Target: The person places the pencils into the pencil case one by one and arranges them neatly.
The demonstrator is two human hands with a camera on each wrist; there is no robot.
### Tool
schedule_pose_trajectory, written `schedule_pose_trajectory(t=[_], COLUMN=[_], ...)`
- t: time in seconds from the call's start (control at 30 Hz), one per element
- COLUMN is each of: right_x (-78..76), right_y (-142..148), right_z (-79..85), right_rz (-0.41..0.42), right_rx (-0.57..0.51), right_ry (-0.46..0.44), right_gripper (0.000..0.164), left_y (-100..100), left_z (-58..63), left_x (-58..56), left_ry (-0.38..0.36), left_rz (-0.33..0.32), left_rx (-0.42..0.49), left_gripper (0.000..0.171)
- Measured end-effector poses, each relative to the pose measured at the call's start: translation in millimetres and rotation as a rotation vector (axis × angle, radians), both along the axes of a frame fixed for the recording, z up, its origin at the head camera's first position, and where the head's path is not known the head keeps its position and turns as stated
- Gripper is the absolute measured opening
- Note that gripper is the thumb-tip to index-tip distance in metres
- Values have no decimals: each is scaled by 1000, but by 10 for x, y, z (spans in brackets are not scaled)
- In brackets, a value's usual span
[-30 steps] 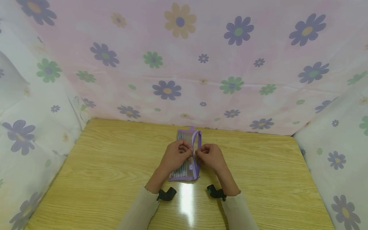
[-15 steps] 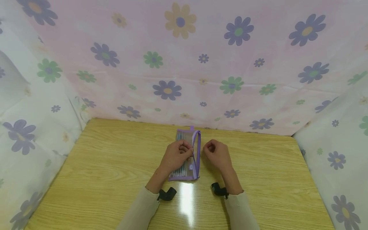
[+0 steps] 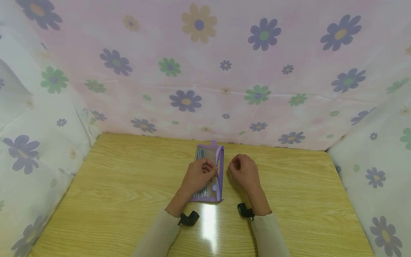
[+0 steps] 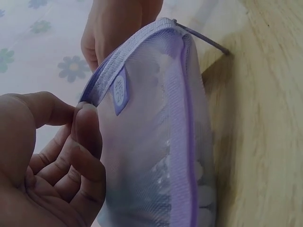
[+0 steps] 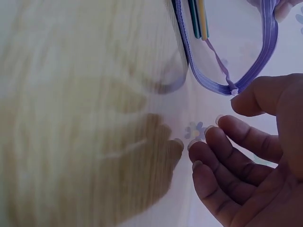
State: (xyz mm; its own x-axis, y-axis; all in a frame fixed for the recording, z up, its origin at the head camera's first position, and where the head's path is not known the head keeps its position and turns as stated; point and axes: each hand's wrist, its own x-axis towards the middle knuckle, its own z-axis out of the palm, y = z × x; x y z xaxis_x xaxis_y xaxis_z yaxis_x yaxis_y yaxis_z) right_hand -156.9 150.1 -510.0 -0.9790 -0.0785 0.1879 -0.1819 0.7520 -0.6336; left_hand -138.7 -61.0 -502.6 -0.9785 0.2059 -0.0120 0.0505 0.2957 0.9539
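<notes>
A see-through mesh pencil pouch (image 3: 210, 153) with purple trim lies on the table, its long zipped side to the right. Slim pens or markers (image 3: 201, 192) show through it. My left hand (image 3: 197, 176) pinches the zipper edge (image 4: 97, 85) between thumb and forefinger, lifting it so the mouth gapes. Just right of the pouch, apart from it, my right hand (image 3: 245, 173) has its fingers loosely curled and holds nothing. The right wrist view looks into the gaping mouth, where teal and yellow pens (image 5: 201, 19) show.
The wood-grain table (image 3: 135, 185) extends on both sides of the pouch. A flowered cloth (image 3: 205, 71) hangs behind and at both sides. Black wrist cameras (image 3: 190, 218) sit at each cuff. A bright glare lies on the table front.
My right hand has let go of the pouch's right side and moved a little to the right. My left hand keeps its pinch and has shifted slightly right.
</notes>
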Motion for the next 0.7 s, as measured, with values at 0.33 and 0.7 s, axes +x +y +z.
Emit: schedule_pose_trajectory(t=[0.33, 0.7], right_x=[6, 5], right_y=[1, 11], right_z=[-20, -13], right_rz=[-12, -30], right_rx=[36, 28], right_ry=[-16, -9], right_gripper=[9, 12], left_y=[78, 22], left_z=[-58, -22], left_x=[41, 25], left_ry=[36, 139], left_rz=[25, 48], left_rx=[-39, -162], left_gripper=[6, 4])
